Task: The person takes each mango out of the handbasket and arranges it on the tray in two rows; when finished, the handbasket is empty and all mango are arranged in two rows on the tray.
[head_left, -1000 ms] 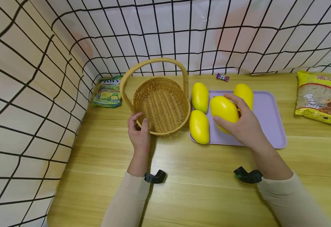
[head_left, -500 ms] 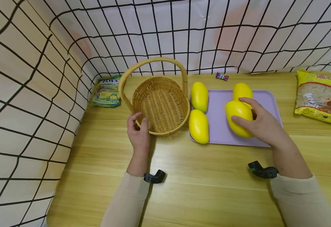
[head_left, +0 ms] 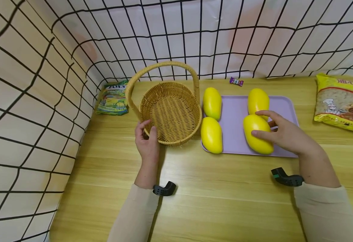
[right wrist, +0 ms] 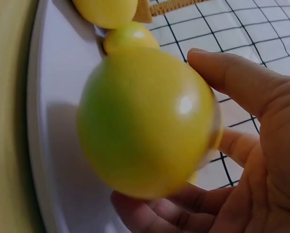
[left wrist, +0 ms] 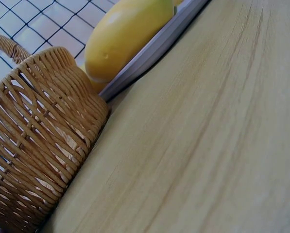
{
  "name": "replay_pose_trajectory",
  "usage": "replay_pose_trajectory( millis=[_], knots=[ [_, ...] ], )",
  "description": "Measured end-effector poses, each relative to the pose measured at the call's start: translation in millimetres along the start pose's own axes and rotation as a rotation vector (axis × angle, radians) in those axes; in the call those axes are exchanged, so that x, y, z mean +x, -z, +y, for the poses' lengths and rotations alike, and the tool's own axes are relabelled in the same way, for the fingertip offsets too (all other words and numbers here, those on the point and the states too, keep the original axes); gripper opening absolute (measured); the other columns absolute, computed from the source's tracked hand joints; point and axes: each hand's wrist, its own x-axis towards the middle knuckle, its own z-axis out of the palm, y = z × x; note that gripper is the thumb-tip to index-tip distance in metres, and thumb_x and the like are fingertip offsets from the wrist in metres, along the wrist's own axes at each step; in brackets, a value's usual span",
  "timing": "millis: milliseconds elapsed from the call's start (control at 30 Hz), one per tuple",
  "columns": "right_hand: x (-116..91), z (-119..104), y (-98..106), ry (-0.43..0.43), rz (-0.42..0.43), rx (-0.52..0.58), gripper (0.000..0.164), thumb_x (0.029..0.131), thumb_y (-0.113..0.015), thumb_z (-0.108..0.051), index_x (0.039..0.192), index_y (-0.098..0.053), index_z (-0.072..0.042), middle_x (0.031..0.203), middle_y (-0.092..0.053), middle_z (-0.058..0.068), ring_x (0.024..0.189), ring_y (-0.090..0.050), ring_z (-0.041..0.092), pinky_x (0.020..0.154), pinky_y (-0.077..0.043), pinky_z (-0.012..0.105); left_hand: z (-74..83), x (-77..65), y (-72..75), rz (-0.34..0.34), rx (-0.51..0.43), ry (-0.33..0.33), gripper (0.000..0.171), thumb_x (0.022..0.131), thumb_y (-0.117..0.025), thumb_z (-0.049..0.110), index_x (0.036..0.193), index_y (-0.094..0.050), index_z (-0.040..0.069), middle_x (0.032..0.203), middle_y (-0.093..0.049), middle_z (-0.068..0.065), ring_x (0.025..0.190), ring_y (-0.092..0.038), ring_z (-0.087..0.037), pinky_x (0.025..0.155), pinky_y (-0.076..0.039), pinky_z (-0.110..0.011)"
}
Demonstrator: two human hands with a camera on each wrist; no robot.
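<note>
A yellow mango, greenish at one end in the right wrist view, sits in the grip of my right hand. Its thumb and fingers lie on opposite sides of the fruit. This mango is at the front of a purple tray; whether it bears fully on the tray I cannot tell. Behind it on the tray is another mango. Two more, a rear mango and a front mango, lie along the tray's left edge. My left hand holds the near-left rim of an empty wicker basket.
The basket's tall handle arches above it. Behind its left side lies a green candy bag. A small purple wrapped candy is behind the tray. At far right rests a yellow food packet. Grid-patterned cloth borders the table's back and left.
My right hand has carried the mango rightward and toward the tray's front, uncovering more of the rear mango. My left hand has stayed at the basket rim.
</note>
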Motion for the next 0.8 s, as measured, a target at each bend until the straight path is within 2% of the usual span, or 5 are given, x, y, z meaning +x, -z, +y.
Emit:
replay_pose_trajectory(
  millis=[200, 367, 533, 800],
  knots=[
    [0.2, 5.0, 1.7, 0.04, -0.033, -0.006, 0.081, 0.097, -0.059, -0.057, 0.162, -0.022, -0.025, 0.137, -0.044, 0.028, 0.109, -0.052, 0.038, 0.075, -0.046, 0.035, 1.7, -0.4, -0.1, 0.007, 0.003, -0.005, 0.034, 0.09, -0.062, 0.005, 0.119, -0.059, -0.011, 0.151, -0.048, -0.015, 0.153, -0.029, -0.025, 0.127, -0.023, -0.04],
    [1.0, 8.0, 2.6, 0.045, -0.061, -0.01, 0.077, 0.099, -0.058, -0.055, 0.161, -0.025, -0.022, 0.136, -0.047, 0.027, 0.111, -0.053, 0.038, 0.078, -0.048, 0.035, 1.6, -0.6, -0.2, 0.003, -0.002, -0.001, 0.035, 0.09, -0.062, 0.005, 0.12, -0.058, -0.011, 0.152, -0.047, -0.014, 0.153, -0.028, -0.024, 0.127, -0.024, -0.04],
    [1.5, 10.9, 3.7, 0.035, -0.078, -0.02, 0.077, 0.1, -0.055, -0.056, 0.161, -0.025, -0.021, 0.142, -0.043, 0.03, 0.116, -0.054, 0.042, 0.083, -0.05, 0.04, 1.4, -0.8, -0.5, -0.003, -0.001, 0.004, 0.035, 0.09, -0.062, 0.006, 0.121, -0.058, -0.011, 0.153, -0.046, -0.013, 0.154, -0.027, -0.024, 0.127, -0.024, -0.041],
    [2.2, 12.5, 2.9, 0.035, -0.059, 0.012, 0.079, 0.099, -0.057, -0.056, 0.161, -0.024, -0.02, 0.141, -0.043, 0.028, 0.106, -0.061, 0.032, 0.08, -0.052, 0.033, 0.3, -1.0, -0.3, -0.01, -0.007, -0.013, 0.034, 0.091, -0.062, 0.005, 0.12, -0.057, -0.012, 0.152, -0.047, -0.014, 0.154, -0.026, -0.025, 0.128, -0.023, -0.041]
  ],
)
